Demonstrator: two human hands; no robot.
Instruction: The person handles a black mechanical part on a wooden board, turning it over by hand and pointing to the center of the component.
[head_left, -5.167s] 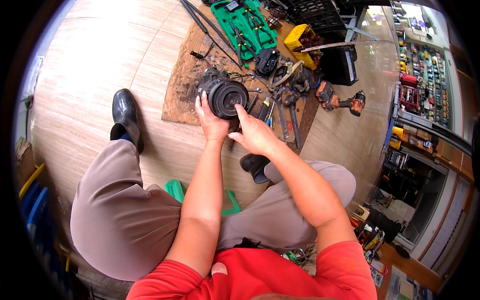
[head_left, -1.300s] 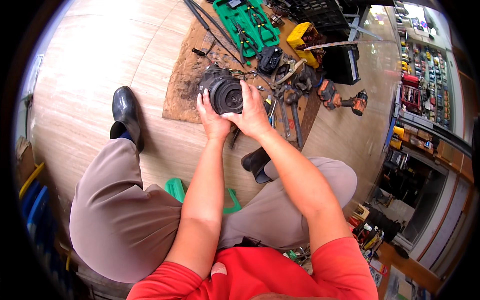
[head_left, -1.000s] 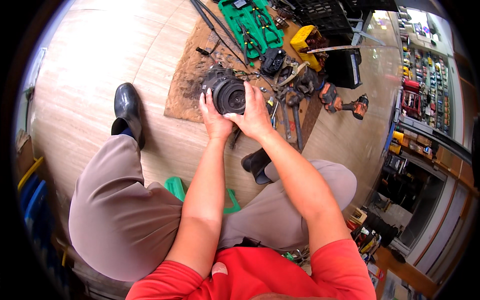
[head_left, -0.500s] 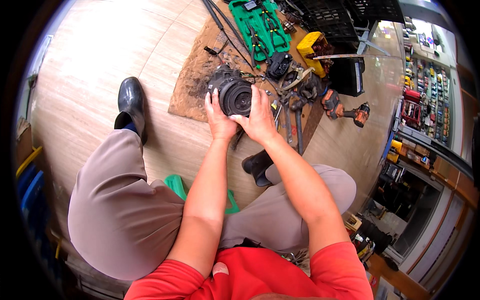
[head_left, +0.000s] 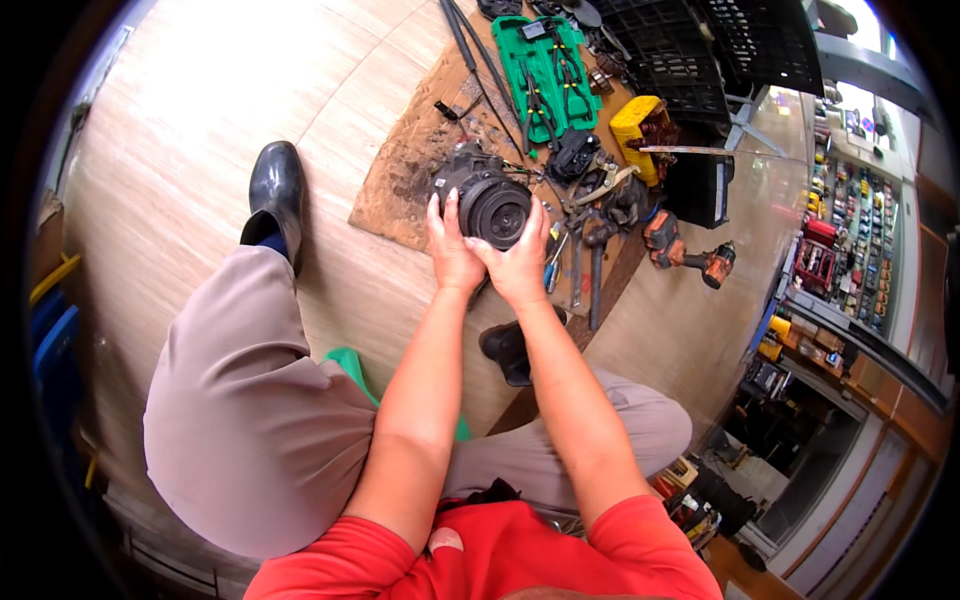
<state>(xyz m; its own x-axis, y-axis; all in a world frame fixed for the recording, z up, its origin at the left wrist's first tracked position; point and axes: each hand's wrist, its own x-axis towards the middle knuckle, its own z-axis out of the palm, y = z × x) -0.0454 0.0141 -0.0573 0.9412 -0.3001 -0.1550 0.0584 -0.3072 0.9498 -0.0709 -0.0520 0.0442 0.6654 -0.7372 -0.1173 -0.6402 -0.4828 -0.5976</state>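
Observation:
Between my hands is a dark, grimy car air-conditioning compressor, its round grooved pulley facing up toward me. My left hand is closed on the pulley's left side, with the fingers reaching forward along the rim. My right hand grips the opposite side. Both thumbs meet at the near edge. The compressor's body lies beyond the pulley, over a stained sheet of cardboard. Its underside is hidden, so I cannot tell whether it rests on the cardboard.
Right of the compressor lie a hammer, a screwdriver and an orange-black cordless drill. Farther off are a green case of pliers, a yellow bin and black crates. My boots flank the work.
The whole view has shifted, so the floor items appear a little lower and farther right. Both hands keep their hold on the compressor's pulley.

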